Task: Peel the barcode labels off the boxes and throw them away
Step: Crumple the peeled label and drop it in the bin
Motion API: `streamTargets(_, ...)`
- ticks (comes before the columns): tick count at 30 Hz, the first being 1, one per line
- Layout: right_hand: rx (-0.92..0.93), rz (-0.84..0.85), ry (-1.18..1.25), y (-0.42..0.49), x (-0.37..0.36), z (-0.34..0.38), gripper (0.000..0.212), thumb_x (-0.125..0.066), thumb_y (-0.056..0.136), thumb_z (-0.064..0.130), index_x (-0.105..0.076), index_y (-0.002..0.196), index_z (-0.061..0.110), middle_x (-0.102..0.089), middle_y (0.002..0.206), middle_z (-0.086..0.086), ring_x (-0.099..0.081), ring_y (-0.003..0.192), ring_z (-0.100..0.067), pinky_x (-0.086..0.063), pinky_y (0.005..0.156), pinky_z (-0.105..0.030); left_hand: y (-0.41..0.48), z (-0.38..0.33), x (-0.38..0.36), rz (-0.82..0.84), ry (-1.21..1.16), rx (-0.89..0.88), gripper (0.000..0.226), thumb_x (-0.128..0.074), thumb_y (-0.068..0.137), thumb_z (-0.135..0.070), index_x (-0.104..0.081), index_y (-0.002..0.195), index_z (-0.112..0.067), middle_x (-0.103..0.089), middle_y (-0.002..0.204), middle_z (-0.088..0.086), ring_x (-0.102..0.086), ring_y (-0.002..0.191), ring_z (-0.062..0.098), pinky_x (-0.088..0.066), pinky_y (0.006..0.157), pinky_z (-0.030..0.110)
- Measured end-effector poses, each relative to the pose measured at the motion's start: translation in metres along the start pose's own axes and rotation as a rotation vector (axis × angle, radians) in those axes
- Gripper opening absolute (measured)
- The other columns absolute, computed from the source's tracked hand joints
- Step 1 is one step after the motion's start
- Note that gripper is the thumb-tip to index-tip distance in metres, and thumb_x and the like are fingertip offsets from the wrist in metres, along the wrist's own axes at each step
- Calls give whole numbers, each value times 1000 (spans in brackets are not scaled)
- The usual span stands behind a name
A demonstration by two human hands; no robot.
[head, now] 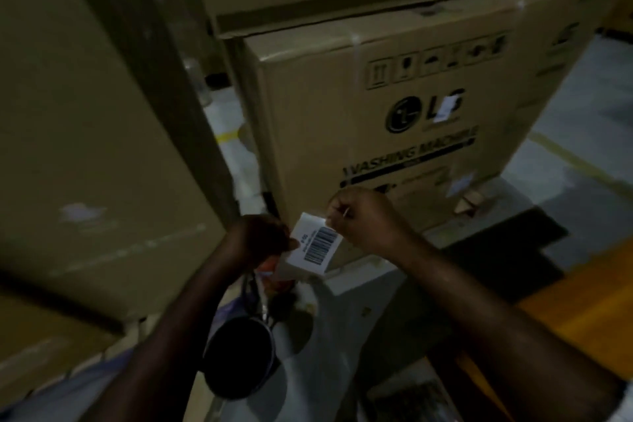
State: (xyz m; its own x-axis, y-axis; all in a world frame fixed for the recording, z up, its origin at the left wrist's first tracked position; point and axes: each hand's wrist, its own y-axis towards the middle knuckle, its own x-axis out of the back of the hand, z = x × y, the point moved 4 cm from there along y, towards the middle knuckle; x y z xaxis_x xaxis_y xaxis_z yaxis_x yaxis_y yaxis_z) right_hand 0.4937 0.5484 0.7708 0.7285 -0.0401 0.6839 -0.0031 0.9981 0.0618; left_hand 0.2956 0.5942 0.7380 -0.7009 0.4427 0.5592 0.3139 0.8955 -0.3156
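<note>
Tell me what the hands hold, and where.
The barcode label: right hand pinches its upper right corner, left hand grips its left edge, near the washing machine box.

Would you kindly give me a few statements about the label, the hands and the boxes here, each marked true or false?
1. Both hands hold the barcode label. True: the left hand and right hand pinch opposite ends.
2. The box reads "WASHING MACHINE". True.
3. The held label is blank. False: it shows a printed barcode.
4. No label remains on the box. False: a small white label sits over the logo.
5. Another box is stacked on top. True.
</note>
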Motion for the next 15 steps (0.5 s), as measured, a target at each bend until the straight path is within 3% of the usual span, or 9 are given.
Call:
streamTargets(2, 6, 59, -35, 13, -42, 16, 10, -66, 86, 10, -70, 78, 12, -68, 82, 1, -63, 76, -15, -53, 68, -31, -9, 38, 22, -65, -20, 32, 10, -82, 78, -16, -74, 79, -10, -64, 54, -13, -52, 43, -7, -41, 47, 12)
streamTargets(4, 27, 132, -79, 23, -84, 32, 9, -65, 88, 10, -74, 88, 11, -71, 92, -3, -63, 84, -18, -48, 73, -27, -19, 73, 41, -142, 25, 90, 13, -86, 73, -20, -74, 69, -17, -63, 48, -14, -52, 42, -7, -42, 52, 21)
streamTargets(6, 51, 195, -106, 31, -126, 45, 12, -64, 88, 11, -72, 96, 10, -71, 98, -7, -63, 87, -20, -41, 70, -24, -21, 112, 57, -207, 60, 146, 15, -86, 73, -24, -74, 68, -17, -68, 58, -4, -58, 52, 4, -43, 57, 26)
streamTargets(9, 74, 240, -130, 39, -182, 60, 5, -64, 82, 14, -65, 87, 13, -68, 86, -10, -62, 80, -27, -38, 63, -28, -22, 167, 76, -334, 91, 223, 24, -86, 72, -28, -72, 81, -10, -70, 74, 7, -64, 70, 19, -39, 61, 26)
streamTargets(12, 44, 346, -188, 50, -237, 60, 4, -61, 82, 16, -63, 85, 15, -67, 87, -12, -60, 83, -31, -33, 64, -28, -16, 214, 81, -371, 33, 336, 28, -85, 71, -25, -67, 87, -11, -65, 78, 3, -59, 76, 19, -37, 64, 26)
streamTargets(15, -31, 443, -186, 65, -291, 38, 9, -59, 85, 13, -60, 82, 21, -67, 91, -11, -64, 86, -31, -41, 66, -28, 2, 262, 68, -303, 20, 447, 21, -79, 79, -24, -66, 83, -7, -70, 83, 10, -59, 75, 20, -37, 61, 26)
